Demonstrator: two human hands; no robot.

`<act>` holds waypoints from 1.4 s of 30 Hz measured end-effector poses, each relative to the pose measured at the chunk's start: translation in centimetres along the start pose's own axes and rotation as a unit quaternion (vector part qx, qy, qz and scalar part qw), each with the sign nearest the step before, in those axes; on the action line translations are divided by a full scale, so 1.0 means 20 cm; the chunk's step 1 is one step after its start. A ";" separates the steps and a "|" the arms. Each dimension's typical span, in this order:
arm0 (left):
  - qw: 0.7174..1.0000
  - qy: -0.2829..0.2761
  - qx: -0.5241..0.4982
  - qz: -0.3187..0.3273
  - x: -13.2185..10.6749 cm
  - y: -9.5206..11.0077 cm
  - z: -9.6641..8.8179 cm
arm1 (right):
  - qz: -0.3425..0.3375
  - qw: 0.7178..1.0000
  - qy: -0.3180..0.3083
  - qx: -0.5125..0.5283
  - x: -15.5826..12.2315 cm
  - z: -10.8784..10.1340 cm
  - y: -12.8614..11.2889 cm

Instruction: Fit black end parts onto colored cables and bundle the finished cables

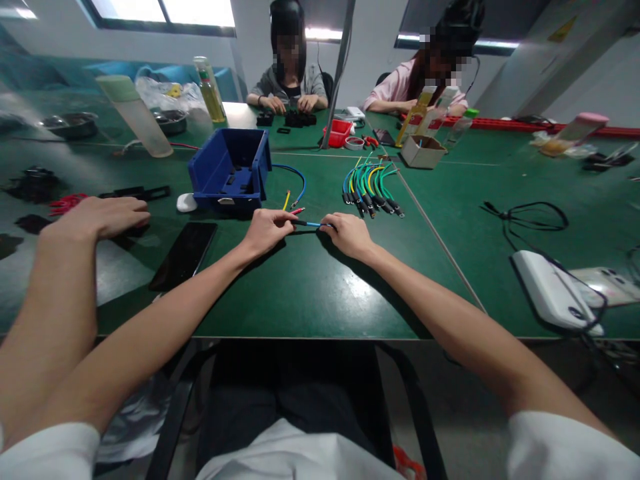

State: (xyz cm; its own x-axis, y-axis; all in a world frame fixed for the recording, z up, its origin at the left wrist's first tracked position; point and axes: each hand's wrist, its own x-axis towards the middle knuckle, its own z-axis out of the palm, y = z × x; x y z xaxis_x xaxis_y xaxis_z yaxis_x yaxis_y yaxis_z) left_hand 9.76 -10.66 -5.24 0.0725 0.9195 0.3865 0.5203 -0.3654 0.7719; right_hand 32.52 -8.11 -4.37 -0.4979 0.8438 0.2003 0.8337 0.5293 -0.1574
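Note:
My left hand (270, 230) and my right hand (349, 233) are held close together just above the green table. Between them runs a short blue wire (313, 225), with a black sleeve showing on its left part. Each hand pinches one end of it, and the fingers hide both tips. Behind my left hand lie loose wires, among them a curved blue wire (299, 179) and a yellow wire (287, 200). Beyond my right hand is a bundle of green, yellow and blue wires (373, 187) with black-sleeved ends and metal terminals.
A blue bin (230, 163) holding small black pieces stands behind my left hand. A black phone (185, 257) lies left. A co-worker's hand (97, 217) rests farther left. A white power bank (553, 290) with cable lies right. Two people sit opposite.

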 end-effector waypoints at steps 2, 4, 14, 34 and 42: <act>1.000 0.003 -0.007 0.010 0.00 0.02 -0.01 | -0.002 1.000 0.001 0.000 0.00 0.00 0.00; 1.000 -0.001 0.001 0.019 0.00 0.03 -0.01 | -0.003 1.000 0.004 -0.007 0.00 -0.01 -0.01; 0.995 -0.006 0.084 0.050 0.00 0.02 -0.03 | 0.007 1.000 0.024 -0.010 -0.01 -0.02 -0.01; 0.978 0.094 -0.141 -0.124 0.04 0.03 0.00 | 0.144 0.681 0.236 0.678 0.10 0.09 0.08; 0.951 0.056 -0.256 -0.167 -0.01 0.12 0.11 | 0.122 0.699 0.149 0.689 0.05 0.11 -0.10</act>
State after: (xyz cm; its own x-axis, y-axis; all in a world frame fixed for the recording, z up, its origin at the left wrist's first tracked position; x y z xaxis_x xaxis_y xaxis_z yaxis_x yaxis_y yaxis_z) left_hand 12.84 -11.44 -4.50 -0.1299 0.9858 0.1068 0.0138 -0.1059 0.9943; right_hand 29.95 -8.17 -5.98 -0.1375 0.9765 0.1659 -0.2389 0.1299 -0.9623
